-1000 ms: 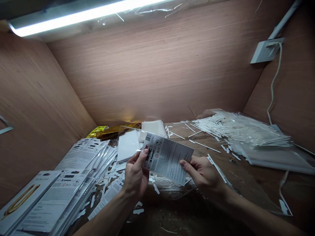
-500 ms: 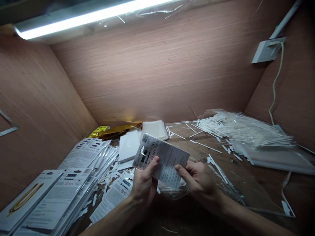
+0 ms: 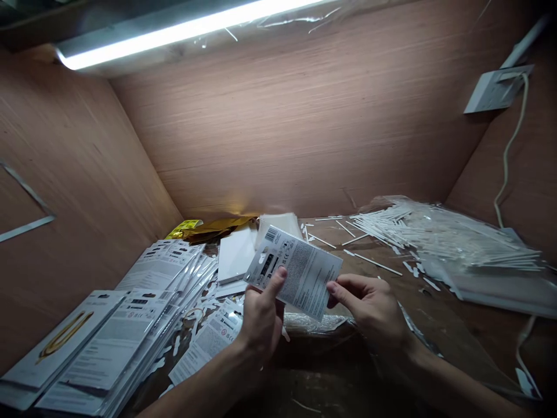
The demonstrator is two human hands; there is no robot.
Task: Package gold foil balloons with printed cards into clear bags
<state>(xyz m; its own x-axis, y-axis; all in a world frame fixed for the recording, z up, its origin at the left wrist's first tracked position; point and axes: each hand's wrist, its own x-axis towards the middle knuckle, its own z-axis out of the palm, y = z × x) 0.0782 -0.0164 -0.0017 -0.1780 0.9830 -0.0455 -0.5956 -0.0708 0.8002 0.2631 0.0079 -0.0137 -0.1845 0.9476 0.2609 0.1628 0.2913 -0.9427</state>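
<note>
A printed packaging card (image 3: 300, 270) with a barcode and a hang hole is held tilted, its text side facing me. It looks to be in a clear sleeve. My left hand (image 3: 263, 316) grips its lower left part, thumb on the face and fingers behind. At the lower right edge, my right hand (image 3: 369, 305) pinches the card between thumb and forefinger. Another printed card (image 3: 206, 342) lies on the table left of my left wrist. Just beyond the held card are white cards (image 3: 235, 255) and a stack of clear sleeves (image 3: 278, 222).
Stacks of sleeved cards (image 3: 104, 342) fill the left side. Gold packaging (image 3: 221, 227) lies at the back. Thin white sticks (image 3: 387, 223) and a plastic bag (image 3: 470, 238) are on the right. White scraps litter the table. A socket (image 3: 496, 90) with a cable hangs on the right.
My right thumb has slid off the card's face to its right edge. The whole view has shifted a little, with the scene now further right. My left hand keeps its hold.
</note>
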